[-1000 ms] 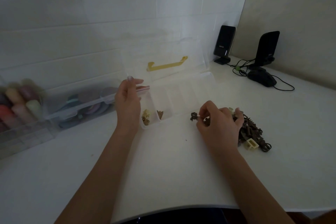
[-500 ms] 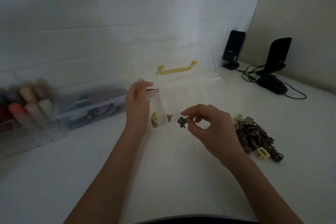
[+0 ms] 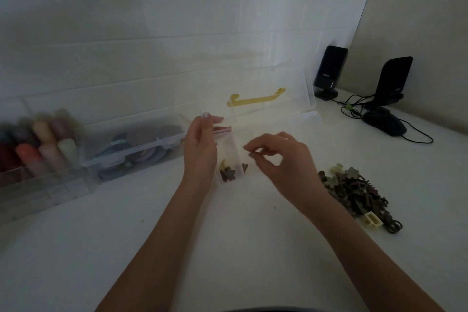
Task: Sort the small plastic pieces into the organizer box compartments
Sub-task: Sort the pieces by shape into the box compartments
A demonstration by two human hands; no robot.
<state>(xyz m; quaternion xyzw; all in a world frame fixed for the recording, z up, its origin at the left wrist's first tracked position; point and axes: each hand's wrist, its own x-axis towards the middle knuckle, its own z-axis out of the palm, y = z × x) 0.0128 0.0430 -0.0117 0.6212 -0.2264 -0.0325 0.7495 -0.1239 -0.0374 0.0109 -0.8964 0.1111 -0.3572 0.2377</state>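
A white brick wall backs a pale counter point(image 3: 126, 248) in a dim corner, with a beige panel closing off the right side. Along the wall at the left sit clear bins point(image 3: 131, 149) of blurred, coloured craft bits. In the middle stands the clear box point(image 3: 298, 119), its lid tipped up against the wall and showing a yellow handle point(image 3: 255, 99). Far right, two black speakers point(image 3: 329, 71) and a mouse point(image 3: 385, 121) trail their cables.

The left hand point(image 3: 200, 152) steadies the box at its left end, thumb up and fingers curled around the edge. The right hand point(image 3: 281, 159) hangs just above the compartments, fingers loosely bent with thumb and forefinger parted; I can see nothing between them, so it looks as though it holds nothing. Directly below, the leftmost compartment holds a brown flower-shaped piece point(image 3: 228, 173) with a pale one beside it, and the next compartment holds a single dark piece point(image 3: 245, 167). The remaining compartments look bare, though the clear plastic makes that hard to judge.

The unsorted pile point(image 3: 354, 192) lies on the counter to the right of the box, mostly brown pieces with a few cream ones at its edges.

This seems to be the moment of a drop-off, early in the job. The next move calls for the right hand to travel back to the pile, pinch one piece free of the tangle and match it to a compartment.
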